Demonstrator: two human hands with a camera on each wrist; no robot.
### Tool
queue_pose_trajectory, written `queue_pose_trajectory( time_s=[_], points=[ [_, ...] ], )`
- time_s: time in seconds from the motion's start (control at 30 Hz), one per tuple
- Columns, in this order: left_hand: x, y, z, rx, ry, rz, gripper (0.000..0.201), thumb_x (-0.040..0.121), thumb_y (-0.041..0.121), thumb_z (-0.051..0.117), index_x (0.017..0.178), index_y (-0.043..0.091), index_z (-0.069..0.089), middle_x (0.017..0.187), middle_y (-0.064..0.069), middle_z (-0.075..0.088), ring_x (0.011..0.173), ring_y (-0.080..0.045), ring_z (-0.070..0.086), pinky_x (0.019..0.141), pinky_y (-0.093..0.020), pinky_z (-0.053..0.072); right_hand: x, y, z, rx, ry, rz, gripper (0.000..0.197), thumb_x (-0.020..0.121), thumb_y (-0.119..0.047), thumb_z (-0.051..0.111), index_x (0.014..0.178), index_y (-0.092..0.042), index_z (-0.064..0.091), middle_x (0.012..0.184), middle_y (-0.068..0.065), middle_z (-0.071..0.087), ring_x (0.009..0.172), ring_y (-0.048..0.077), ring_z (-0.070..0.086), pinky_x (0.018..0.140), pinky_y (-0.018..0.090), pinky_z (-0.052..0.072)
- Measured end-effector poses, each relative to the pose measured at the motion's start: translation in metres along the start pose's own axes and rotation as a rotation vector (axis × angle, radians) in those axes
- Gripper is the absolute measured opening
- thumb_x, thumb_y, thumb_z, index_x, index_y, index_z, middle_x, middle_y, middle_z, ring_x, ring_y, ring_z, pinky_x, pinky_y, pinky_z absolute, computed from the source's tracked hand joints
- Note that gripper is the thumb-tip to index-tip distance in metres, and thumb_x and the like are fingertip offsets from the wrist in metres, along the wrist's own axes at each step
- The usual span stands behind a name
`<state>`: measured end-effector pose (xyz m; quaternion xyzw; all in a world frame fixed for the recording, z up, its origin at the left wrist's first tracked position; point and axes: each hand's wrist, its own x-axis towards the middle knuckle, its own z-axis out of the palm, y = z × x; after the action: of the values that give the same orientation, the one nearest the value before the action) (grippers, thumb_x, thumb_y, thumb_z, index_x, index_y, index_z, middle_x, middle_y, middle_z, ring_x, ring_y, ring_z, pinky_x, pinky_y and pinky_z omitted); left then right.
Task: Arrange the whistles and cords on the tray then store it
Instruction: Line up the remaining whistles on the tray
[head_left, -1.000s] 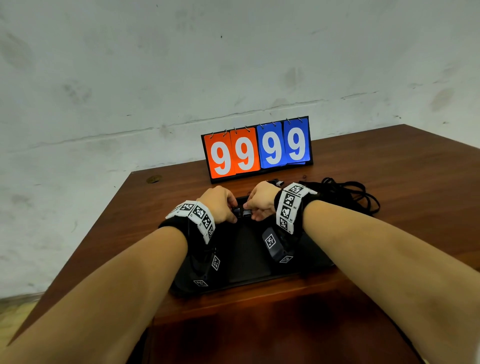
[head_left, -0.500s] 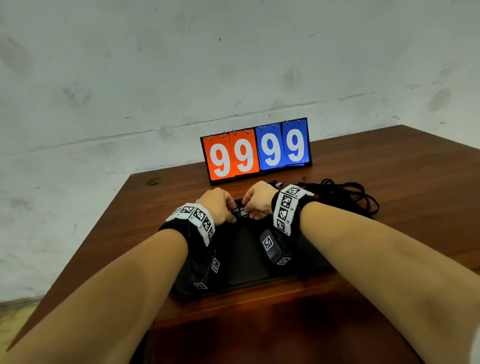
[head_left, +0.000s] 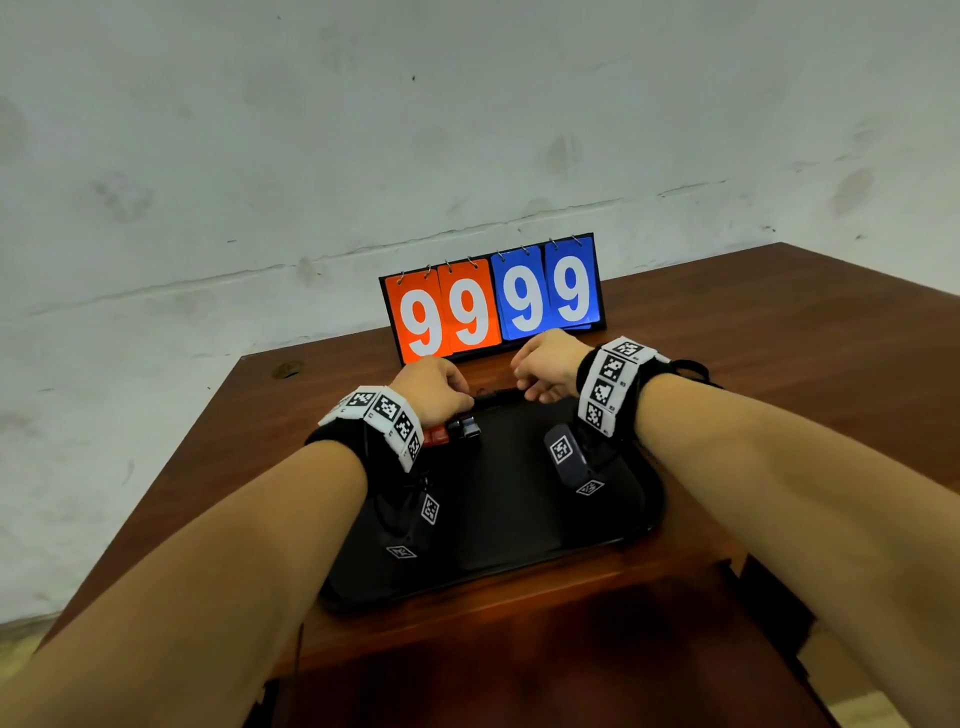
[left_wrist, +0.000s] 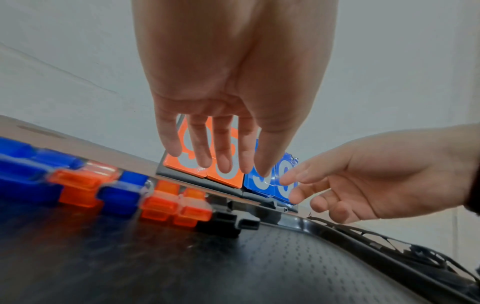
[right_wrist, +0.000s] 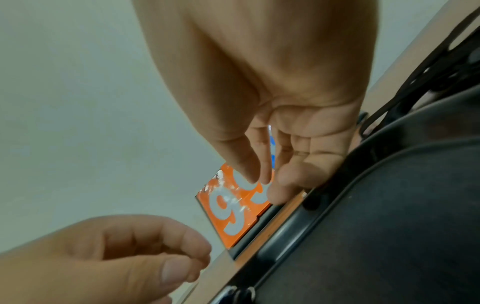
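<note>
1. I see bare tray (head_left: 509, 493) floor right of the whistles (left_wrist: 166, 205).
2. Scoreboard (head_left: 493, 299) blocks me just behind the tray.
3. Cords (left_wrist: 405, 248) crowd the tray's right rim.

Blue, orange and black whistles (left_wrist: 166, 207) line the black tray's (head_left: 519, 545) far-left edge (cords (left_wrist: 389, 242) beside it)

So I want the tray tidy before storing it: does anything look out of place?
Yes. The cords lie in a tangle on the table, off the tray, behind the right hand. The whistles sit lined up inside.
</note>
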<state>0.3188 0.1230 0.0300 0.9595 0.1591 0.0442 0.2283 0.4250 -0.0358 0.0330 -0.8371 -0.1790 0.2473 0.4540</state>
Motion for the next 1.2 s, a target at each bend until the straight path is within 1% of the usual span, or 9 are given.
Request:
queue_pose_trajectory(
  time_s=[0.13, 0.27, 0.37, 0.4, 0.47, 0.67, 0.87, 1.07, 1.2],
  points=[
    [0.013, 0.016, 0.005, -0.043, -0.011, 0.003, 0.012, 0.087, 0.021, 0.069, 0.097, 0.016, 0.072, 0.1, 0.001, 0.067, 0.095, -0.014, 0.062, 0.08, -0.026, 0.048, 0.006, 0.014, -0.015, -0.035, 0.044, 0.038, 0.022, 0.094, -0.006, 0.055, 0.113, -0.002, 0.064, 0.083, 0.011, 0.061, 0.057, 0.015, 0.055, 0.051, 0.024, 0.046],
    [0.024, 0.025, 0.009, -0.059, -0.021, 0.018, 0.012, 0.088, 0.019, 0.067, 0.097, 0.014, 0.072, 0.099, 0.0, 0.067, 0.096, -0.015, 0.062, 0.082, -0.027, 0.05, 0.017, 0.019, -0.024, -0.142, 0.114, -0.036, 0.018, 0.091, -0.007, 0.06, 0.107, -0.007, 0.068, 0.09, 0.008, 0.063, 0.074, 0.019, 0.057, 0.06, 0.025, 0.048],
    [0.031, 0.028, 0.011, -0.064, -0.018, 0.008, 0.012, 0.088, 0.018, 0.066, 0.097, 0.014, 0.073, 0.099, -0.002, 0.069, 0.096, -0.017, 0.063, 0.085, -0.029, 0.052, 0.028, 0.016, -0.026, -0.256, 0.134, -0.122, 0.02, 0.089, -0.007, 0.062, 0.107, -0.01, 0.072, 0.099, 0.002, 0.067, 0.091, 0.018, 0.063, 0.081, 0.029, 0.056],
    [0.032, 0.028, 0.012, -0.061, -0.016, 0.005, 0.012, 0.088, 0.018, 0.066, 0.097, 0.014, 0.073, 0.1, -0.002, 0.069, 0.097, -0.017, 0.063, 0.085, -0.029, 0.052, 0.03, 0.015, -0.025, -0.29, 0.121, -0.136, 0.022, 0.089, -0.007, 0.063, 0.108, -0.011, 0.073, 0.103, 0.002, 0.068, 0.098, 0.018, 0.063, 0.09, 0.032, 0.054],
    [0.034, 0.028, 0.014, -0.045, 0.0, 0.0, 0.012, 0.088, 0.018, 0.066, 0.096, 0.015, 0.073, 0.101, -0.001, 0.068, 0.097, -0.016, 0.062, 0.086, -0.03, 0.052, 0.035, 0.013, -0.02, -0.366, 0.072, -0.151, 0.025, 0.089, -0.011, 0.065, 0.112, -0.012, 0.071, 0.11, 0.002, 0.067, 0.105, 0.017, 0.061, 0.097, 0.031, 0.05],
    [0.035, 0.021, 0.018, -0.061, 0.005, -0.008, 0.01, 0.088, 0.018, 0.066, 0.095, 0.016, 0.072, 0.1, 0.0, 0.068, 0.096, -0.016, 0.062, 0.083, -0.028, 0.051, 0.046, 0.011, -0.005, -0.523, -0.031, -0.133, 0.036, 0.093, -0.029, 0.063, 0.124, -0.012, 0.066, 0.125, 0.004, 0.064, 0.115, 0.02, 0.058, 0.096, 0.029, 0.045],
    [0.03, 0.017, 0.017, -0.107, 0.021, 0.008, 0.011, 0.088, 0.015, 0.065, 0.095, 0.014, 0.073, 0.1, 0.0, 0.068, 0.093, -0.015, 0.062, 0.08, -0.025, 0.05, 0.053, 0.012, 0.004, -0.564, -0.037, -0.032, 0.043, 0.092, -0.04, 0.062, 0.122, -0.009, 0.064, 0.118, 0.008, 0.065, 0.108, 0.023, 0.061, 0.097, 0.034, 0.049],
    [0.021, 0.02, 0.015, -0.126, 0.065, 0.029, 0.009, 0.088, 0.014, 0.065, 0.092, 0.016, 0.072, 0.097, 0.002, 0.067, 0.094, -0.014, 0.062, 0.077, -0.023, 0.046, 0.043, 0.009, -0.002, -0.507, 0.063, -0.138, 0.03, 0.093, -0.032, 0.061, 0.113, -0.012, 0.071, 0.113, 0.005, 0.069, 0.103, 0.021, 0.063, 0.096, 0.035, 0.051],
    [0.012, 0.025, 0.014, -0.145, 0.091, 0.021, 0.023, 0.086, 0.015, 0.068, 0.109, 0.016, 0.068, 0.108, 0.001, 0.065, 0.1, -0.014, 0.06, 0.085, -0.026, 0.048, 0.023, 0.002, -0.009, -0.227, 0.15, -0.259, 0.02, 0.093, -0.015, 0.061, 0.108, -0.011, 0.074, 0.112, 0.003, 0.069, 0.105, 0.017, 0.061, 0.094, 0.03, 0.05]
  ],
)
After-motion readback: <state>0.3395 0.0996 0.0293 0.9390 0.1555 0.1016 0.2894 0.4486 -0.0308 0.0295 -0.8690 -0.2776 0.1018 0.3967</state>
